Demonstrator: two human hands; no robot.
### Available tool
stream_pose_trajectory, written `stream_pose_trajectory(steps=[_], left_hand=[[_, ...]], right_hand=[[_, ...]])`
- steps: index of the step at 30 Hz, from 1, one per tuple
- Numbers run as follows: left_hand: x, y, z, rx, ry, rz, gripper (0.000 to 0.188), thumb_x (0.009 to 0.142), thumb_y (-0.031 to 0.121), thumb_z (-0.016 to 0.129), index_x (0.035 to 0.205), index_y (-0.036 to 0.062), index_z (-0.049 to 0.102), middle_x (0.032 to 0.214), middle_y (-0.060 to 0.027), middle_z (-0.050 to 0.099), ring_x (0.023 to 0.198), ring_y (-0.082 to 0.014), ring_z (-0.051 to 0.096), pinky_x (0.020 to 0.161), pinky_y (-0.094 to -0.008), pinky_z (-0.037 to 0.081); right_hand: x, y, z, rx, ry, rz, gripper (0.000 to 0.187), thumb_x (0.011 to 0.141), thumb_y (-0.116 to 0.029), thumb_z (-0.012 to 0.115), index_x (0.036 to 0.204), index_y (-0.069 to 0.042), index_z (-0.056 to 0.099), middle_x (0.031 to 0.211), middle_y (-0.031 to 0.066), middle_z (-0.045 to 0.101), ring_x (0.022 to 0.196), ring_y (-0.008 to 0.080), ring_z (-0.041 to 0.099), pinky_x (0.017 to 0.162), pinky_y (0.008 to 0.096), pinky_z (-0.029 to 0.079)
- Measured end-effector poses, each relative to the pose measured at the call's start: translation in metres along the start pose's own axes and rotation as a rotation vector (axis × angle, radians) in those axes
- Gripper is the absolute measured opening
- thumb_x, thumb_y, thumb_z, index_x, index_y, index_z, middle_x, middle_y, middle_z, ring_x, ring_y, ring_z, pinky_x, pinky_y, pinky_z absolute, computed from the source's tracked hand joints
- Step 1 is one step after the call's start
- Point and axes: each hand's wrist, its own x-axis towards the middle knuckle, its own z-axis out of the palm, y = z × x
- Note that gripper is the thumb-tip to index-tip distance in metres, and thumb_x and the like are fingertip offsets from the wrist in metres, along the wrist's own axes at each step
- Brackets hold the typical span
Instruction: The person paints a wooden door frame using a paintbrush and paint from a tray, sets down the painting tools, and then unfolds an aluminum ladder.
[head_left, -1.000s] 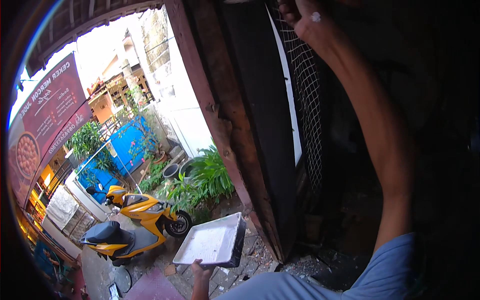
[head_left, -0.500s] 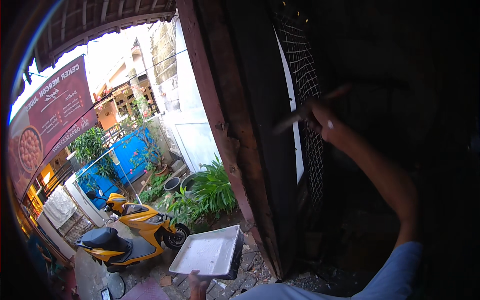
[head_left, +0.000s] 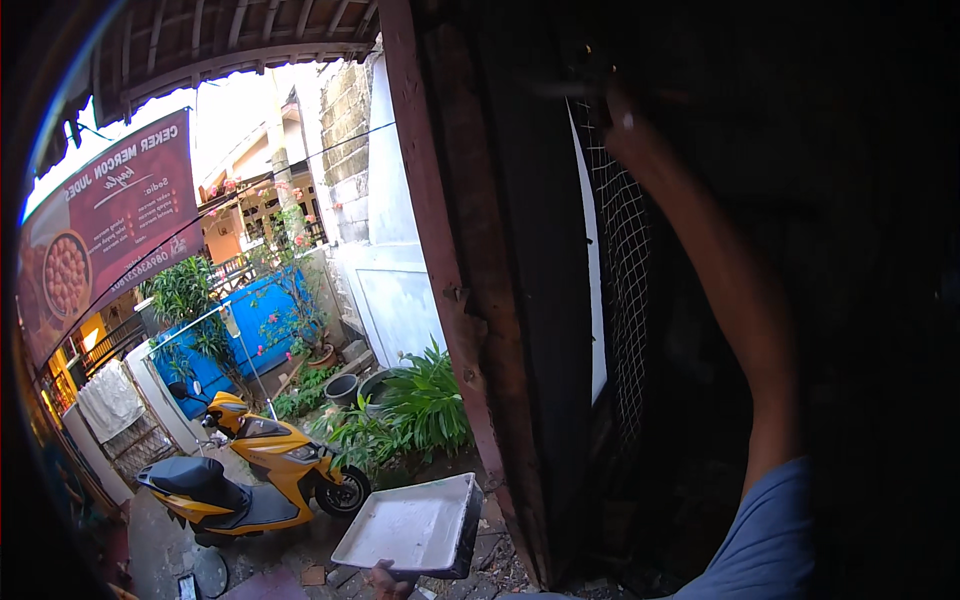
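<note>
At the bottom centre, my left hand (head_left: 388,582) grips the near edge of a shallow rectangular paint tray (head_left: 400,525), white inside with dark outer sides. The tray is held fairly level, with whitish residue over its floor. My right hand (head_left: 622,112) is raised high in the dark, beside the top of the dark wooden panel (head_left: 530,250). Its fingers are closed on a slim tool that looks like a paintbrush (head_left: 563,90), dim and blurred. The tool's head points left toward the panel; whether it touches cannot be made out.
A reddish wooden post (head_left: 430,200) stands left of the panel, and white netting (head_left: 625,290) hangs to its right. Outside are a yellow scooter (head_left: 265,465), leafy green plants (head_left: 425,405), a blue barrier (head_left: 265,310) and a dark red banner (head_left: 120,220).
My right hand has risen with the paintbrush, from beside the middle of the netting to near its top. The tray remains in my left hand, slightly lower in view.
</note>
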Motion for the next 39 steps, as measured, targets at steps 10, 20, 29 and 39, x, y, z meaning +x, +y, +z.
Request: stream_pose_trajectory(steps=[10,20,29,39], left_hand=[[0.028,-0.004,0.006,0.120,-0.093,0.013,0.049,0.078,0.036,0.038,0.120,0.0090,0.034,0.107,-0.0085,0.042,0.098,-0.0217,0.043,0.082,-0.0344,0.037],[0.035,-0.020,-0.005,0.086,-0.089,-0.030,0.050,0.079,0.036,0.039,0.121,0.0094,0.032,0.111,-0.0109,0.042,0.101,-0.0244,0.044,0.084,-0.0380,0.039],[0.104,-0.055,-0.007,-0.766,0.075,-0.375,0.060,0.056,0.016,0.045,0.114,0.0022,0.039,0.112,-0.0170,0.044,0.105,-0.0334,0.042,0.089,-0.0492,0.032],[0.111,-0.056,-0.018,-0.723,-0.001,-0.404,0.066,0.054,0.016,0.046,0.118,0.0040,0.038,0.118,-0.0146,0.043,0.109,-0.0334,0.040,0.094,-0.0498,0.026]], right_hand=[[-0.112,0.053,-0.141,-0.447,0.022,0.426,0.013,0.078,-0.025,0.046,0.078,-0.012,0.046,0.056,-0.0032,0.044,0.042,0.0039,0.040,0.034,0.0158,0.028],[-0.031,-0.005,-0.067,-0.001,0.019,0.050,0.012,0.079,-0.021,0.049,0.076,-0.009,0.048,0.061,-0.0014,0.047,0.052,0.0068,0.045,0.043,0.0218,0.038],[-0.165,0.151,-0.220,-0.264,0.191,0.356,0.019,0.081,-0.030,0.046,0.080,-0.012,0.049,0.059,-0.0038,0.044,0.046,0.0038,0.039,0.040,0.0173,0.029],[-0.303,0.267,-0.343,-0.466,0.257,0.713,0.032,0.077,-0.035,0.054,0.094,-0.007,0.053,0.078,0.0010,0.052,0.070,0.0066,0.049,0.061,0.0232,0.041]])
